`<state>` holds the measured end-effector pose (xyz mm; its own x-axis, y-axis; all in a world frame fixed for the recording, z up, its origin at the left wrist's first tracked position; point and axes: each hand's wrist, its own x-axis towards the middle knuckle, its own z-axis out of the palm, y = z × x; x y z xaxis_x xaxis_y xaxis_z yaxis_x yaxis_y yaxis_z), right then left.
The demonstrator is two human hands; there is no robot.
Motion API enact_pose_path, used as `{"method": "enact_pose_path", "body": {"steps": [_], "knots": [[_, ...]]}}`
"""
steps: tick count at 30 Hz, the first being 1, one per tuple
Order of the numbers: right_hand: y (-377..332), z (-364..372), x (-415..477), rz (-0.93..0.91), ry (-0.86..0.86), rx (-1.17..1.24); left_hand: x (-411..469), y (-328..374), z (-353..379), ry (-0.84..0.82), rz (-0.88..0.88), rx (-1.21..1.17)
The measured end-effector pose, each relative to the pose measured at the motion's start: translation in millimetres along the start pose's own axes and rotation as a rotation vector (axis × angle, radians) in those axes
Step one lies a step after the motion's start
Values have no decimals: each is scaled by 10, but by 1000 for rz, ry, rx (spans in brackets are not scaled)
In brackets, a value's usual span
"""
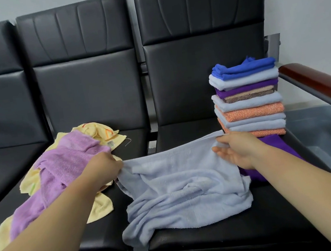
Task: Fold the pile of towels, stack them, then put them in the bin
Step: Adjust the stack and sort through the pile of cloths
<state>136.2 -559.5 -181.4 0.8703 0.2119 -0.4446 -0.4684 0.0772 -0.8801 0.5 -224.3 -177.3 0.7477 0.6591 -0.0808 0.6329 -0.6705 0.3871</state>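
Note:
A crumpled light blue towel (181, 188) lies across two black seats, its far edge lifted and stretched between my hands. My left hand (103, 168) pinches the left corner. My right hand (234, 150) holds the right corner, thumb under the cloth and fingers partly straight. Left of it lies the unfolded pile: a lilac towel (65, 172) on top of pale yellow towels (100, 134). A tall stack of folded towels (248, 99) stands on the right seat, blue on top, with light blue, purple, brown and orange below. A dark purple towel (273, 149) lies under my right forearm.
The black seats (217, 234) form a row with tall backrests (202, 42). A dark wooden armrest (319, 84) runs along the right side. Beyond it sits a grey bin (326, 135). A gap separates the two seat cushions in front.

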Motion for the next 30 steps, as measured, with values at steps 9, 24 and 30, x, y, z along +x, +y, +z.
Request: {"method": "enact_pose_path", "body": {"steps": [9, 24, 30], "knots": [[-644, 413, -54, -226, -100, 112, 226, 376, -518, 22, -69, -1214], [-541, -43, -91, -365, -72, -494, 5, 70, -855, 97, 268, -570], [156, -209, -219, -542, 29, -987, -157, -304, -208, 142, 260, -306]]}}
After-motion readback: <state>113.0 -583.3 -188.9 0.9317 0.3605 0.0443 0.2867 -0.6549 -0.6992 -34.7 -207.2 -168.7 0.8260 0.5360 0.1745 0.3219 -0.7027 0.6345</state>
